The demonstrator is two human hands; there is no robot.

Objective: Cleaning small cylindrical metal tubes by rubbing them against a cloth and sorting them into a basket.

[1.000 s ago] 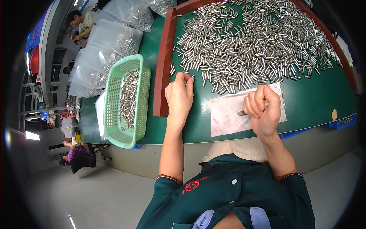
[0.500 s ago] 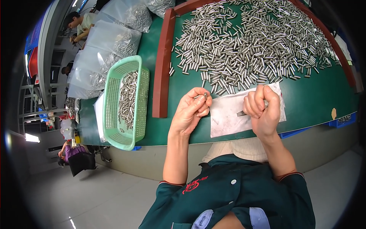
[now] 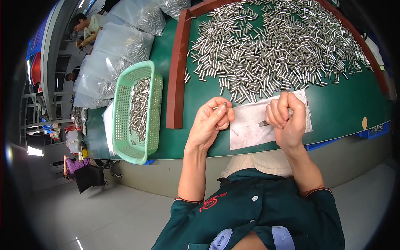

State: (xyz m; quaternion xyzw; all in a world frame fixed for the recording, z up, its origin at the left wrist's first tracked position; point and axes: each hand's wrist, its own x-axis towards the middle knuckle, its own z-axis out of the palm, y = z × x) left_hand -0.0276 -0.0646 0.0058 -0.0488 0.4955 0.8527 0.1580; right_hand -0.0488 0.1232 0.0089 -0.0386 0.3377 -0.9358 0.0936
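Note:
My left hand (image 3: 208, 123) pinches a small metal pin (image 3: 225, 104) between thumb and forefinger, just left of a stained white cloth (image 3: 248, 135). Over the cloth's right side, my right hand (image 3: 288, 118) is closed in a fist round a tool. Only its flat grey metal tip (image 3: 263, 123) sticks out, toward the left; the rest is hidden in the fingers. Beyond both hands spreads a wide heap of short shiny metal pins (image 3: 266, 54) on the green tabletop (image 3: 333, 108).
A pale green basket (image 3: 156, 104) with pins inside stands on the left. Dark red bars (image 3: 176, 79) border the heap. Clear bags of pins (image 3: 121, 46) lie at the far left. Blue trays (image 3: 377, 131) show under the table's front edge. Other people (image 3: 89, 27) sit farther off.
My left fingers have shifted slightly and turned the pin, so less of it shows. My right hand has stayed put. A distant person in purple has moved a little.

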